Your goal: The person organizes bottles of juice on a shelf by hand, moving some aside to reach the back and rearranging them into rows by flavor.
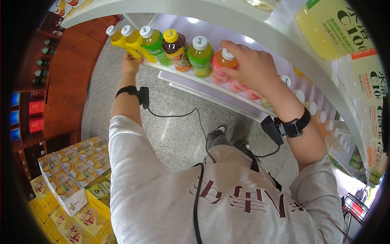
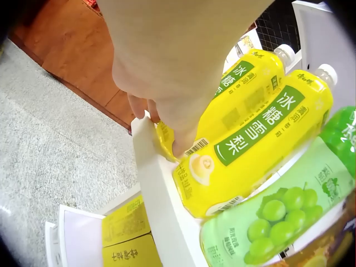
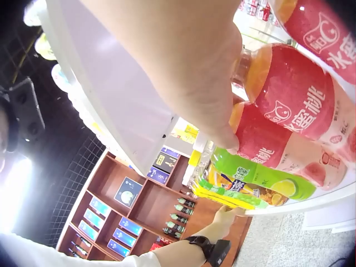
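Observation:
My left hand [image 1: 132, 65] is at the shelf's front edge, at the far left of a bottle row. In the left wrist view its thumb and fingers lie on either side of the base of a yellow pear drink bottle [image 2: 245, 83]; the hand covers much of that bottle. A second yellow bottle [image 2: 267, 139] is right beside the thumb. My right hand [image 1: 256, 65] grips a peach drink bottle [image 1: 221, 67] with a pink-red label, thumb in front and fingers behind. In the right wrist view, its thumb overlaps that bottle [image 3: 261, 136]; another peach bottle [image 3: 295, 89] is close by.
Between the hands stand a green grape drink bottle [image 1: 152, 44], a dark bottle with a yellow cap [image 1: 176, 51] and another green bottle [image 1: 200, 57]. A curved white shelf board [image 1: 195, 7] arches above. Stacked cartons [image 1: 73, 171] are at lower left, beside wooden shelving [image 1: 69, 69].

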The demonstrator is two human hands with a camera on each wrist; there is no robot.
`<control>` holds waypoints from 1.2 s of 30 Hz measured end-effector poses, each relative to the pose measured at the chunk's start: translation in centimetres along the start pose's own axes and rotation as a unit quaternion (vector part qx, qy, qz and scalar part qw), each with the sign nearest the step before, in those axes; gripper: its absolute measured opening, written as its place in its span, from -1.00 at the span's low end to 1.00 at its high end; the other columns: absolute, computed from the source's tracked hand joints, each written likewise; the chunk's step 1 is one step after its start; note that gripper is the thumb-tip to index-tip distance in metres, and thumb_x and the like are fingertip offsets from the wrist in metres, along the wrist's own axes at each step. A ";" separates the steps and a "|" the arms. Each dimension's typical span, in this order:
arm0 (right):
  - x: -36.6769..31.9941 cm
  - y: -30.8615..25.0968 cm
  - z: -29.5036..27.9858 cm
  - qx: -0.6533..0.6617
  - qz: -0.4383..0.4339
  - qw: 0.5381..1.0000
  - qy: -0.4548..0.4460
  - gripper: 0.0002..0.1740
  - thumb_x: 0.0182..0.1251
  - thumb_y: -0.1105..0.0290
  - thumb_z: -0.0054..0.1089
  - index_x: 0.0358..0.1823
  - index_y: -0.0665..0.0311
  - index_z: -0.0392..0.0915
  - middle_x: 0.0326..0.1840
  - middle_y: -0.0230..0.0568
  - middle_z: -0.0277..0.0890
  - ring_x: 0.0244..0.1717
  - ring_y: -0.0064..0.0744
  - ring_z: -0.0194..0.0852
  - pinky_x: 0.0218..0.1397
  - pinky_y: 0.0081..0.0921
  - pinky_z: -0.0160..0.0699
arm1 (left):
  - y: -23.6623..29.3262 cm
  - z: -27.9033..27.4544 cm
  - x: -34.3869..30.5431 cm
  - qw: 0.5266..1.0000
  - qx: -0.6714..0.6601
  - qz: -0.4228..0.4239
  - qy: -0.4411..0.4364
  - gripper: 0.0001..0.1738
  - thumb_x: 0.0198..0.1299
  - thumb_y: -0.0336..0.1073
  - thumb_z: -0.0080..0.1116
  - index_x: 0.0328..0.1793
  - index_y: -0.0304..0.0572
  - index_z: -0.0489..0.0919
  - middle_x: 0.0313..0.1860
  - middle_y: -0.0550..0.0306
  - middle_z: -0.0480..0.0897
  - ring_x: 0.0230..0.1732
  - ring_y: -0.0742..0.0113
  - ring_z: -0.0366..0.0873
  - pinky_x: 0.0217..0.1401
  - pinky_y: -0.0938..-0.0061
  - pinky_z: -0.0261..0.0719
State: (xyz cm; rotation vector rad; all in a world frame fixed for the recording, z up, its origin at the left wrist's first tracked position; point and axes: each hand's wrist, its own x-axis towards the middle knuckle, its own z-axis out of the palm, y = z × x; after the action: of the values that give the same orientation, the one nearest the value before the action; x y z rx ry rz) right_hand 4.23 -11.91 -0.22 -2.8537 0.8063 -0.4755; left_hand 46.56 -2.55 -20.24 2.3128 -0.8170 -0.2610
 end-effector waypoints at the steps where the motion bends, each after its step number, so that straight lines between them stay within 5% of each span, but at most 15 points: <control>1: 0.0 0.1 0.1 -0.002 -0.004 1.000 0.008 -0.38 0.06 -0.02 0.31 0.17 -0.08 0.38 -0.19 -0.30 0.61 -0.32 -0.14 0.63 -0.29 -0.24 0.61 | -0.3 0.1 0.1 1.000 0.000 0.003 -0.003 -0.37 -0.19 -0.27 0.48 0.08 -0.22 0.50 -0.12 -0.03 0.69 -0.07 0.18 0.66 0.00 0.37 0.55; 4: 0.0 0.1 0.2 0.033 0.019 0.999 -0.019 -0.37 0.08 -0.04 0.28 0.18 -0.07 0.37 -0.19 -0.29 0.61 -0.31 -0.15 0.63 -0.26 -0.24 0.61 | -1.6 0.8 0.7 1.000 -0.012 0.017 0.002 -0.36 -0.16 -0.34 0.46 0.12 -0.28 0.48 -0.08 -0.03 0.68 -0.08 0.17 0.66 -0.01 0.34 0.56; 6: 0.0 -0.2 -0.2 0.026 0.039 0.998 -0.032 -0.39 0.10 -0.04 0.25 0.18 -0.06 0.38 -0.16 -0.26 0.61 -0.27 -0.14 0.63 -0.23 -0.22 0.60 | -3.5 1.6 1.7 0.969 -0.232 0.043 -0.073 -0.35 -0.09 -0.43 0.41 0.20 -0.34 0.43 0.02 -0.06 0.63 0.02 0.15 0.60 0.06 0.33 0.53; 8: 0.1 -0.3 -0.1 0.023 0.058 0.997 -0.040 -0.41 0.12 -0.04 0.23 0.17 -0.05 0.39 -0.14 -0.23 0.60 -0.22 -0.14 0.63 -0.20 -0.20 0.60 | -4.1 2.0 0.7 0.985 -0.139 0.098 -0.021 -0.31 -0.01 -0.48 0.35 0.29 -0.39 0.33 0.16 -0.11 0.53 0.18 0.14 0.49 0.20 0.33 0.44; 12: -0.2 -0.1 1.0 0.059 0.044 0.997 -0.012 -0.49 0.16 0.06 0.20 0.12 0.06 0.44 -0.09 -0.09 0.57 -0.11 -0.09 0.58 -0.13 -0.19 0.57 | -7.5 3.9 -3.6 0.974 -0.220 -0.018 0.051 -0.25 0.16 -0.38 0.22 0.42 -0.38 0.13 0.37 -0.21 0.33 0.35 0.04 0.33 0.40 0.26 0.28; 14: 0.2 0.4 1.4 0.086 0.019 0.996 -0.011 -0.48 0.09 0.17 0.21 0.13 0.09 0.47 -0.08 -0.07 0.58 -0.04 0.00 0.57 -0.03 -0.05 0.57 | -6.3 2.8 -8.1 0.974 -0.214 -0.072 0.009 -0.28 0.18 -0.41 0.15 0.44 -0.35 0.11 0.39 -0.16 0.30 0.28 0.06 0.38 0.26 0.26 0.42; 16: -0.5 0.1 0.2 0.150 0.005 0.988 0.030 -0.55 0.02 0.21 0.21 -0.03 0.21 0.57 -0.14 -0.04 0.58 -0.09 0.00 0.58 0.00 -0.09 0.55 | -6.9 2.9 -11.2 0.951 -0.278 -0.134 -0.017 -0.32 0.18 -0.43 0.09 0.43 -0.28 0.13 0.36 -0.09 0.30 0.19 0.02 0.44 0.13 0.18 0.53; 18: -0.6 -0.1 0.7 0.116 -0.043 0.973 0.197 -0.70 -0.02 0.28 0.19 -0.27 0.30 0.62 -0.22 -0.05 0.58 -0.18 0.00 0.57 -0.05 -0.14 0.55 | -7.4 2.9 -13.6 0.952 -0.271 -0.135 -0.050 -0.36 0.18 -0.44 0.07 0.41 -0.23 0.17 0.27 -0.02 0.34 0.06 0.09 0.51 0.02 0.22 0.55; 21: -1.0 0.2 -0.8 0.132 -0.079 0.953 0.262 -0.82 -0.03 0.35 0.15 -0.46 0.33 0.57 -0.30 -0.10 0.57 -0.27 -0.01 0.56 -0.12 -0.19 0.56 | -4.6 2.4 -17.0 0.958 -0.242 -0.141 -0.067 -0.45 0.21 -0.45 0.01 0.35 -0.18 0.24 0.22 0.02 0.39 -0.01 0.14 0.55 -0.05 0.32 0.55; 24: -1.6 0.6 -0.3 0.158 -0.141 0.905 0.369 -0.87 0.02 0.37 0.10 -0.57 0.27 0.50 -0.39 -0.14 0.55 -0.33 -0.12 0.55 -0.24 -0.23 0.57 | -3.0 2.4 -18.1 0.962 -0.214 -0.136 -0.097 -0.53 0.24 -0.44 -0.02 0.30 -0.19 0.30 0.20 0.04 0.41 -0.01 0.16 0.55 -0.05 0.33 0.54; 28: -5.0 1.8 -0.6 0.083 -0.165 0.898 0.399 -0.84 0.06 0.34 0.08 -0.59 0.21 0.45 -0.50 -0.19 0.52 -0.40 -0.18 0.57 -0.35 -0.22 0.55 | 1.3 2.4 -20.2 0.968 -0.200 -0.102 -0.113 -0.61 0.26 -0.39 -0.01 0.23 -0.17 0.37 0.16 0.06 0.45 -0.01 0.19 0.56 -0.05 0.35 0.53; 30: -8.7 2.5 -1.9 0.032 -0.129 0.936 0.327 -0.87 0.11 0.32 0.06 -0.52 0.18 0.43 -0.58 -0.24 0.50 -0.47 -0.19 0.58 -0.42 -0.20 0.53 | 4.7 2.4 -22.1 0.955 -0.245 -0.136 -0.095 -0.73 0.27 -0.33 0.02 0.08 -0.19 0.46 -0.03 0.11 0.54 -0.11 0.29 0.56 -0.16 0.45 0.50; 31: -11.9 2.8 -5.1 0.052 -0.075 0.973 0.212 -0.89 0.14 0.31 0.05 -0.43 0.18 0.42 -0.62 -0.26 0.49 -0.51 -0.12 0.58 -0.40 -0.20 0.54 | 5.4 2.6 -22.7 0.955 -0.247 -0.126 -0.104 -0.73 0.27 -0.33 0.02 0.08 -0.19 0.46 -0.03 0.11 0.54 -0.11 0.29 0.56 -0.16 0.45 0.50; 33: -17.4 4.3 -6.3 0.092 -0.022 0.980 0.174 -0.89 0.15 0.31 0.05 -0.40 0.17 0.43 -0.60 -0.22 0.50 -0.49 -0.11 0.59 -0.39 -0.19 0.54 | 6.1 2.5 -23.6 0.895 -0.373 -0.143 -0.198 -0.83 0.27 -0.28 0.05 -0.10 -0.19 0.51 -0.29 0.19 0.57 -0.29 0.40 0.52 -0.30 0.57 0.43; 36: -27.8 6.3 -9.7 0.132 0.122 0.975 0.129 -0.90 0.23 0.34 0.05 -0.27 0.13 0.51 -0.39 -0.21 0.55 -0.36 -0.12 0.59 -0.32 -0.23 0.56 | 9.9 3.8 -27.2 0.876 -0.403 -0.121 -0.238 -0.86 0.27 -0.28 0.04 -0.21 -0.19 0.52 -0.44 0.25 0.53 -0.41 0.46 0.46 -0.39 0.61 0.37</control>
State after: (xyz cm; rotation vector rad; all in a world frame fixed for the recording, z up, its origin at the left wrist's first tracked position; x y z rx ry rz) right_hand -24.50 -3.03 0.21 -2.4395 1.0320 -0.8593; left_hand 18.95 6.56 -17.52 1.5450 -0.4834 -1.0927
